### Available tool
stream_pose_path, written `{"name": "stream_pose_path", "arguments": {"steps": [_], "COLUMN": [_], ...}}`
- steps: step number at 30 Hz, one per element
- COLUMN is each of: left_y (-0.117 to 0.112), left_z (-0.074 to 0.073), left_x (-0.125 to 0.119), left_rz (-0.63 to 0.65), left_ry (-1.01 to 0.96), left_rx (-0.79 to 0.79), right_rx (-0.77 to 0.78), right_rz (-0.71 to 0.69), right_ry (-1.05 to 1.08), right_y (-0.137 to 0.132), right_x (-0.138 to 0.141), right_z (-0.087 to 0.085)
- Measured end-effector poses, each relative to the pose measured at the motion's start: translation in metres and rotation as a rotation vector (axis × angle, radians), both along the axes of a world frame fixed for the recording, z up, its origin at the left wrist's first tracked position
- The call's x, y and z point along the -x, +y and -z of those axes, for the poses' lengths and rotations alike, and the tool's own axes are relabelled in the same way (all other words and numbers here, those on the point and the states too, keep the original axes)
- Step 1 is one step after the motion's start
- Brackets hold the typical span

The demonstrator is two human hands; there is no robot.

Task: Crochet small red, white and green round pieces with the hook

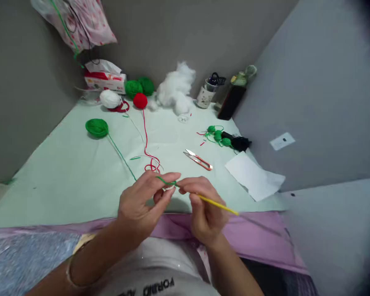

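Observation:
Near the table's front edge, my left hand (144, 197) pinches a small crochet piece (169, 187) of green and white yarn, mostly covered by the fingers. A strand of green yarn (121, 155) runs to that hand from a green yarn ball (97, 128) at the left. My right hand (206, 205) is closed around a crochet hook (218, 204) with a yellow grip, its grey end pointing to the lower right. The hook's tip meets the crochet piece between the fingertips of both hands.
Thread snips (199, 160) lie beyond my hands, with crumpled paper (254, 176) to the right. Red yarn (140, 101), white yarn (110, 99), white stuffing (176, 88), a tissue box (105, 80), a cup (206, 95) and a dark bottle (232, 102) line the back. Small green balls (218, 136) rest at the right.

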State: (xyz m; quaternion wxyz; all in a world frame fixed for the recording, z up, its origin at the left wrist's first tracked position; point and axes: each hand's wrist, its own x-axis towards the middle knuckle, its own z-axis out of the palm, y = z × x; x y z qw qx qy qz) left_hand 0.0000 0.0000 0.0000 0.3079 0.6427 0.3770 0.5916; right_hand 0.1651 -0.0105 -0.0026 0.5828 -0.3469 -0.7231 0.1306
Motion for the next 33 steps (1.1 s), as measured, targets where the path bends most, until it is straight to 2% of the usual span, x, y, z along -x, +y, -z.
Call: {"name": "stream_pose_path", "arguments": {"steps": [3, 5, 7, 8, 11, 13, 16, 20, 22, 24, 26, 29, 33], "left_y": [-0.002, 0.000, 0.005, 0.008, 0.013, 0.013, 0.008, 0.006, 0.009, 0.013, 0.016, 0.017, 0.013], "left_z": [-0.007, -0.012, -0.017, -0.019, -0.021, -0.019, -0.013, -0.009, -0.010, -0.012, -0.015, -0.016, -0.014], "left_x": [-0.006, -0.006, -0.004, -0.002, 0.001, 0.000, -0.005, -0.009, -0.008, -0.006, -0.004, -0.006, -0.011], "left_rz": [0.136, 0.301, 0.460, 0.491, 0.451, 0.448, 0.446, 0.386, 0.431, 0.482, 0.481, 0.431, 0.442], "left_ry": [-0.291, -0.483, -0.638, -0.689, -0.747, -0.706, -0.623, -0.638, -0.706, -0.778, -0.825, -0.804, -0.695], "left_rx": [0.432, 0.700, 0.891, 0.943, 0.939, 0.884, 0.821, 0.788, 0.856, 0.959, 1.010, 0.935, 0.843], "right_rx": [-0.106, -0.156, -0.147, -0.094, 0.154, 0.256, 0.265, 0.079, -0.010, 0.009, 0.130, 0.298, 0.384], "right_rz": [0.170, 0.226, 0.205, 0.168, 0.017, -0.072, -0.055, 0.097, 0.131, 0.136, 0.085, -0.050, -0.118], "right_ry": [-0.193, -0.230, -0.153, -0.057, 0.340, 0.479, 0.418, 0.043, -0.090, -0.008, 0.225, 0.492, 0.533], "right_y": [-0.004, -0.005, -0.002, 0.000, 0.007, 0.010, 0.008, -0.001, -0.003, -0.002, 0.002, 0.007, 0.010], "right_x": [0.004, 0.004, 0.004, 0.004, 0.004, 0.006, 0.009, 0.006, 0.003, 0.001, 0.000, 0.003, 0.006], "right_z": [0.010, 0.014, 0.013, 0.012, 0.005, 0.001, 0.002, 0.010, 0.011, 0.009, 0.006, 0.003, 0.004]}}
